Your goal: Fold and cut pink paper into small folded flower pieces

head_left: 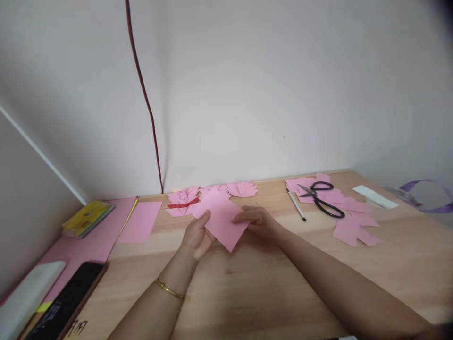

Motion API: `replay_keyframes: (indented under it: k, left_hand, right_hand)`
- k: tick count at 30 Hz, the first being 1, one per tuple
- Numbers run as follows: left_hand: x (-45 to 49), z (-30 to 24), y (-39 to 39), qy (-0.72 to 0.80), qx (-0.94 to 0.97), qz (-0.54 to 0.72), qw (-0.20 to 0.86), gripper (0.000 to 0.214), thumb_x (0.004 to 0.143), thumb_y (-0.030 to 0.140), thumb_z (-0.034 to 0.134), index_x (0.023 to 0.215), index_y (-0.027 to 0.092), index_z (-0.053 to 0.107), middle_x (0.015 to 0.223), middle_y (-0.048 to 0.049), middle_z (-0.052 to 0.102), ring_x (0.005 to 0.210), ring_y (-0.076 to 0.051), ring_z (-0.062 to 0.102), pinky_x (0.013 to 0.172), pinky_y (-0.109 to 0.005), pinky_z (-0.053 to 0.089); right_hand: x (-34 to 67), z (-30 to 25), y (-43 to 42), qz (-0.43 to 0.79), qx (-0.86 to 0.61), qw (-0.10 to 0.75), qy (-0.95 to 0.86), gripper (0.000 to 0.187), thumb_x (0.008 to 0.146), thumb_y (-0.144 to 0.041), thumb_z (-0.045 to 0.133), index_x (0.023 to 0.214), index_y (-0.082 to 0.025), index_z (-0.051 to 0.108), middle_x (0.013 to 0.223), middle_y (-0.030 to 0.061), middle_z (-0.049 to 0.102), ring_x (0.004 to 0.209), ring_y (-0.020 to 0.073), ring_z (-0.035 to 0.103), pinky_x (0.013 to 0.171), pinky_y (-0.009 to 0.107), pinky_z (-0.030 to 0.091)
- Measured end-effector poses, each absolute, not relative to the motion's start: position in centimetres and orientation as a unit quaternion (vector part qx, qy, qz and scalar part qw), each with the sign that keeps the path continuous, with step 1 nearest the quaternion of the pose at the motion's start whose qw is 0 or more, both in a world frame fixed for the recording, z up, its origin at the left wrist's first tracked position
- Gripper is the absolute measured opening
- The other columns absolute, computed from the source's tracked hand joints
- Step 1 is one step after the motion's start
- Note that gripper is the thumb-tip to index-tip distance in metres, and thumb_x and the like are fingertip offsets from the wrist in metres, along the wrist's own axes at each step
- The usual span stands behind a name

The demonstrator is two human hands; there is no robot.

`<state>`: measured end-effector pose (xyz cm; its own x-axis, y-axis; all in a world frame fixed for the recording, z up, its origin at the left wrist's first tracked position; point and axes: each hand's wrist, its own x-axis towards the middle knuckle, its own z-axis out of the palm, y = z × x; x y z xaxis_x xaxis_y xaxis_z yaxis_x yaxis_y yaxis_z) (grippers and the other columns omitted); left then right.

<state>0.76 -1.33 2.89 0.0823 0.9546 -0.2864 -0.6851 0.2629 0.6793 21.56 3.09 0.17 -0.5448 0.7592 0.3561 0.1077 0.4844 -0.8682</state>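
My left hand (197, 236) and my right hand (257, 221) both pinch a square sheet of pink paper (222, 218) just above the wooden table (269, 283). The left thumb lies on the sheet's left corner, and the right fingers grip its right edge. A gold bangle (170, 289) sits on my left wrist. Behind the sheet, along the wall, lie several folded pink paper pieces (212, 192), one with a red strip (182, 204).
Black scissors (322, 198) rest on pink scraps (350, 222) at the right, beside a pen (296, 205) and a white strip (375, 196). A flat pink sheet (140, 221), a yellow paper pack (87, 217) and a black phone (71, 297) lie to the left. A red cable (145, 99) hangs down the wall.
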Motion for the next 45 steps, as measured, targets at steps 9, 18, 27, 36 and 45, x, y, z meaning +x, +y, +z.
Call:
replay_keyframes:
  k: [9, 18, 27, 36, 45]
  left_hand:
    - [1.3, 2.4, -1.7, 0.366, 0.274, 0.528, 0.715, 0.037, 0.078, 0.023, 0.068, 0.113, 0.012, 0.063, 0.113, -0.0147, 0.068, 0.107, -0.026, 0.063, 0.095, -0.041, 0.049]
    - [1.3, 1.8, -1.6, 0.426, 0.321, 0.553, 0.640, 0.035, 0.067, 0.025, 0.077, 0.097, 0.008, 0.068, 0.101, -0.0153, 0.072, 0.096, -0.026, 0.067, 0.092, -0.041, 0.051]
    - [1.7, 3.0, -1.8, 0.354, 0.224, 0.592, 0.689, 0.042, 0.078, 0.017, 0.066, 0.119, 0.012, 0.057, 0.113, -0.0140, 0.068, 0.109, -0.026, 0.062, 0.102, -0.044, 0.044]
    - [1.8, 3.0, -1.8, 0.327, 0.183, 0.588, 0.717, 0.031, 0.084, 0.031, 0.061, 0.106, 0.010, 0.060, 0.106, -0.0169, 0.069, 0.102, -0.028, 0.065, 0.099, -0.048, 0.045]
    - [3.0, 2.4, -2.4, 0.342, 0.269, 0.620, 0.653, 0.044, 0.061, 0.025, 0.082, 0.100, 0.015, 0.065, 0.102, -0.0118, 0.071, 0.095, -0.026, 0.067, 0.089, -0.043, 0.052]
  right_hand:
    - [22.3, 0.3, 3.8, 0.459, -0.292, 0.418, -0.728, 0.022, 0.078, -0.042, 0.067, 0.087, -0.023, 0.075, 0.092, 0.0073, 0.071, 0.081, 0.0189, 0.067, 0.072, 0.032, 0.054]
    - [22.3, 0.0, 3.9, 0.464, -0.284, 0.421, -0.726, 0.018, 0.077, -0.036, 0.069, 0.085, -0.021, 0.075, 0.091, 0.0080, 0.071, 0.080, 0.0181, 0.067, 0.070, 0.030, 0.054]
    - [22.1, 0.0, 3.8, 0.444, -0.262, 0.416, -0.749, 0.018, 0.074, -0.036, 0.072, 0.083, -0.020, 0.073, 0.095, 0.0077, 0.069, 0.088, 0.0182, 0.065, 0.077, 0.031, 0.051]
    - [21.5, 1.5, 3.0, 0.381, -0.359, 0.457, -0.719, 0.025, 0.082, -0.041, 0.062, 0.074, -0.018, 0.064, 0.082, 0.0058, 0.067, 0.075, 0.0155, 0.060, 0.068, 0.028, 0.047]
    - [21.0, 2.0, 2.2, 0.324, -0.409, 0.443, -0.729, 0.026, 0.084, -0.040, 0.059, 0.071, -0.017, 0.059, 0.070, 0.0026, 0.063, 0.063, 0.0118, 0.053, 0.058, 0.024, 0.040]
